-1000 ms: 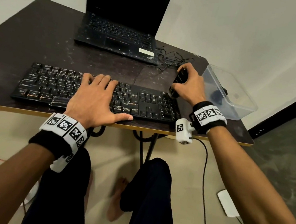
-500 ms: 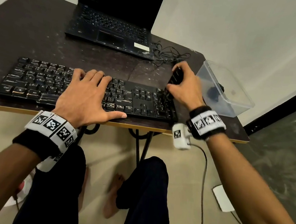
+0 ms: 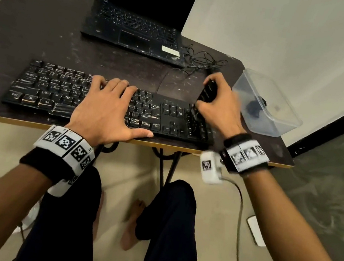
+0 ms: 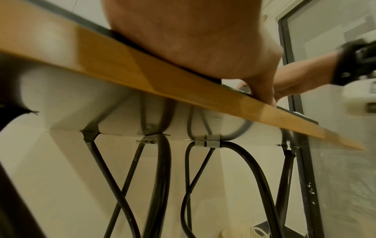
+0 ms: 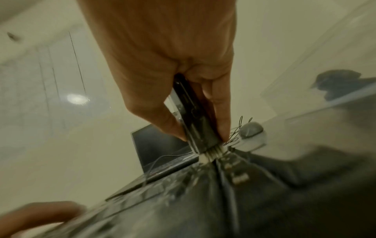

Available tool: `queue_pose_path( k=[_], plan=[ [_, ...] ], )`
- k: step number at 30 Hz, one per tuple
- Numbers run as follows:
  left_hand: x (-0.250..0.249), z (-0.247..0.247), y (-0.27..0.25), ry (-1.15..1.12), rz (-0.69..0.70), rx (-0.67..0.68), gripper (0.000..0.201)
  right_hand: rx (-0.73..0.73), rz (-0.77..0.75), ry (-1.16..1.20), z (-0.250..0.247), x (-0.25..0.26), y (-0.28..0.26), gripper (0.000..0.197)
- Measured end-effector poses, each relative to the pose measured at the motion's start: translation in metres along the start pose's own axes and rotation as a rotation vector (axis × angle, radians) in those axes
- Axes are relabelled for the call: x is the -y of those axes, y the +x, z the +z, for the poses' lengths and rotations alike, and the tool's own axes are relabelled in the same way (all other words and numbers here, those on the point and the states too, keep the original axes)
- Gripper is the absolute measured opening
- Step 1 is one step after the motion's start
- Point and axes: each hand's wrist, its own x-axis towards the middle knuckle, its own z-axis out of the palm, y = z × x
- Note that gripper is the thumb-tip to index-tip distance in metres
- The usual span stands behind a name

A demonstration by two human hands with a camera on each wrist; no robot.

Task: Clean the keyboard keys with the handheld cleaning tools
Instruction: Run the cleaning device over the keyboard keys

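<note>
A black keyboard [image 3: 45,91] lies along the near edge of the dark table [image 3: 35,38]. My left hand [image 3: 107,107] rests flat on its middle keys with straight fingers; the thumb lies along the front edge. My right hand [image 3: 217,105] grips a black cleaning brush [image 3: 208,92] and holds its end against the number pad at the keyboard's right end. In the right wrist view the brush [image 5: 193,116] is pinched between thumb and fingers, its pale bristles [image 5: 211,153] touching the keys [image 5: 203,185]. The left wrist view shows only my palm [image 4: 193,40] on the table edge [image 4: 122,67].
An open black laptop [image 3: 137,26] stands at the back of the table, with tangled thin cables [image 3: 203,61] beside it. A clear plastic box [image 3: 266,104] holding a dark object sits at the right edge. Under the table are black metal legs [image 4: 158,185].
The right hand with the brush has shifted slightly along the number pad. The left hand stays flat on the keys. The head view has shifted a little.
</note>
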Motion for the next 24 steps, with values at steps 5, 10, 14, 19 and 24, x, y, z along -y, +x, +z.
queue_pose_path(
  k=[5,10,14,19,24],
  plan=[
    [-0.001,-0.001,-0.001,-0.007,-0.036,0.002,0.132,0.071,0.037,-0.076,0.002,0.013,0.027,0.040],
    [0.000,-0.002,-0.002,0.009,-0.038,0.010,0.133,0.077,-0.053,-0.080,-0.018,0.006,-0.072,0.044],
    [-0.003,-0.004,-0.004,0.020,-0.019,0.034,0.133,0.058,-0.028,-0.020,-0.005,0.012,-0.024,0.043],
    [-0.001,-0.004,-0.002,0.037,-0.036,0.052,0.134,0.091,0.024,-0.024,0.005,0.023,0.027,0.038],
    [-0.003,-0.002,-0.001,0.062,-0.027,0.055,0.135,0.087,-0.065,-0.060,-0.016,0.006,-0.061,0.043]
  ],
)
